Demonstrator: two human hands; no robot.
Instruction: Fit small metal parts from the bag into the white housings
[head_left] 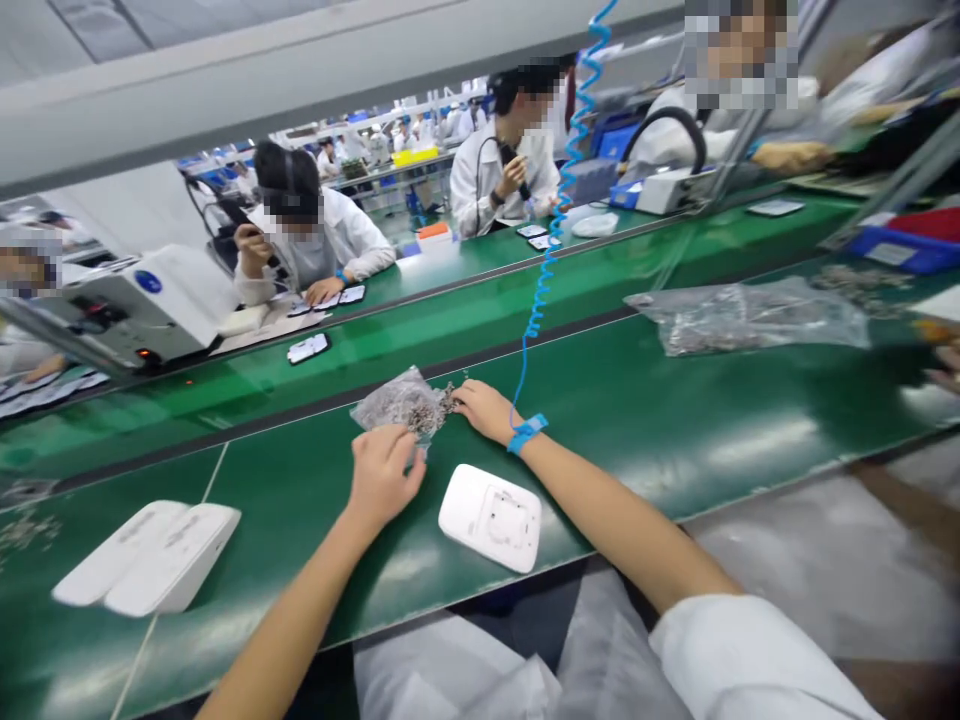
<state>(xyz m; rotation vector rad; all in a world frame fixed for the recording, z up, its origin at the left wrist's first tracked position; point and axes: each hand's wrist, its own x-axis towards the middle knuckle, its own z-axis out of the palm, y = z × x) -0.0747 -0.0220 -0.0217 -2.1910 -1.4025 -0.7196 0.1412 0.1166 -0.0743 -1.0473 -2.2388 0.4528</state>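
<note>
A clear plastic bag (405,402) of small metal parts lies on the green bench, its contents spilling out at the right. My left hand (381,478) rests at the bag's near edge, fingers bent and a little apart, with nothing visible held. My right hand (484,408), wearing a blue wrist strap (528,433), reaches to the small parts (450,398) beside the bag; its fingertips are together among them, and whatever they hold is too small to make out. Nearer me, between my forearms, a white plastic housing (491,518) lies with its recessed square showing.
Two white housings (172,560) lie at the left. A larger bag of parts (750,315) is at the right, near a blue bin (892,248). A coiled blue cord (547,270) hangs to my wrist. People work across the line.
</note>
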